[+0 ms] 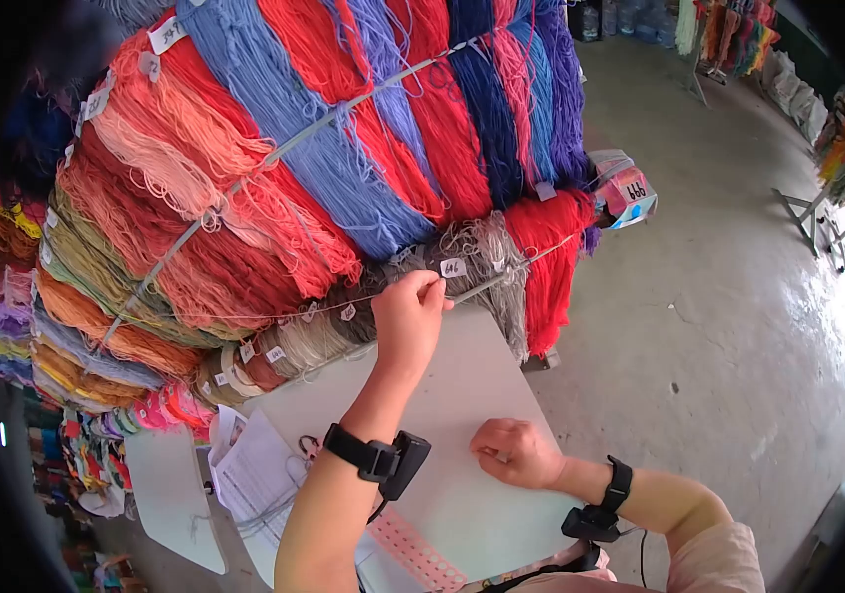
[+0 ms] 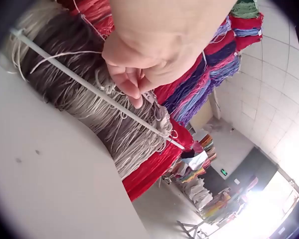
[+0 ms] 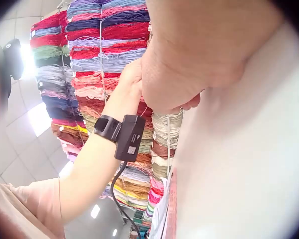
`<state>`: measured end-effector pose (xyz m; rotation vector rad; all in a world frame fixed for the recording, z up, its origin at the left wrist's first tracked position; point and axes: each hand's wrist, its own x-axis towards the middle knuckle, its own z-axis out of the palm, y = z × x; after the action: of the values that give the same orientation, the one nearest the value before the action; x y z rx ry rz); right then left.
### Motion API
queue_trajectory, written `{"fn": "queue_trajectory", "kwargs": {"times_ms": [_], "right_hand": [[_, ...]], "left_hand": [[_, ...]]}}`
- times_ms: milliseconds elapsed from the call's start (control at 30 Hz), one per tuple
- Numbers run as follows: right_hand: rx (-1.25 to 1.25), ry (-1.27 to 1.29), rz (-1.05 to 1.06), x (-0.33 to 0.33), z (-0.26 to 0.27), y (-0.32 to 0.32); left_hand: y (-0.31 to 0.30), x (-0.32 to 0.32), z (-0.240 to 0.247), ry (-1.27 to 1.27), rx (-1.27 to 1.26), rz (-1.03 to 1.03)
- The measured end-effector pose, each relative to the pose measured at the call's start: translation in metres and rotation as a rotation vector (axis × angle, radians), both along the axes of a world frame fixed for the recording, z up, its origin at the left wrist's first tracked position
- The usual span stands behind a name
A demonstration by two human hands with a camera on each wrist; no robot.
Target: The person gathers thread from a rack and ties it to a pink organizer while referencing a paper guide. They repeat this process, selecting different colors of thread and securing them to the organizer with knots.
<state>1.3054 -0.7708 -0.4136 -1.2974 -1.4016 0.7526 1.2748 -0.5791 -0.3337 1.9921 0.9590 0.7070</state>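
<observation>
My left hand (image 1: 410, 316) reaches up to the rack, thumb and fingertips pinched together in front of the grey yarn hanks (image 2: 134, 149). A thin pale thread (image 1: 328, 306) runs from the left into this hand, and in the left wrist view its end curves past the white rod (image 2: 89, 87). Beside the fingers hangs a small white number tag (image 1: 453, 268). My right hand (image 1: 516, 453) rests on the white table (image 1: 452, 366) with its fingers loosely curled, nothing showing in it. Its fingertips are mostly hidden in the right wrist view.
Red, blue and pink yarn hanks (image 1: 343, 178) hang in rows behind a long rod (image 1: 318, 124). A box marked 666 (image 1: 626, 190) sits at the rack's right end. Papers (image 1: 254, 465) and a pink perforated strip (image 1: 417, 549) lie on the table. Grey floor (image 1: 679, 326) stretches right.
</observation>
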Motion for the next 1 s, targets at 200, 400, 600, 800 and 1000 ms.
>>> {"fn": "queue_trajectory", "kwargs": {"times_ms": [200,400,600,800,1000], "right_hand": [[-0.016,0.032,0.02,0.003,0.003,0.0],[-0.007,0.051,0.035,0.004,0.003,0.002],[-0.002,0.035,0.042,0.004,0.001,0.002],[-0.036,0.067,0.04,0.004,0.004,0.001],[-0.04,0.056,0.048,0.005,0.004,0.001]], "left_hand": [[0.006,0.003,-0.003,0.017,-0.021,-0.036],[0.004,-0.014,-0.012,-0.182,-0.255,-0.085],[-0.004,-0.022,-0.005,-0.28,-0.512,0.025],[-0.006,-0.025,-0.006,-0.271,-0.577,0.109],[-0.005,-0.028,-0.006,-0.33,-0.683,0.047]]}}
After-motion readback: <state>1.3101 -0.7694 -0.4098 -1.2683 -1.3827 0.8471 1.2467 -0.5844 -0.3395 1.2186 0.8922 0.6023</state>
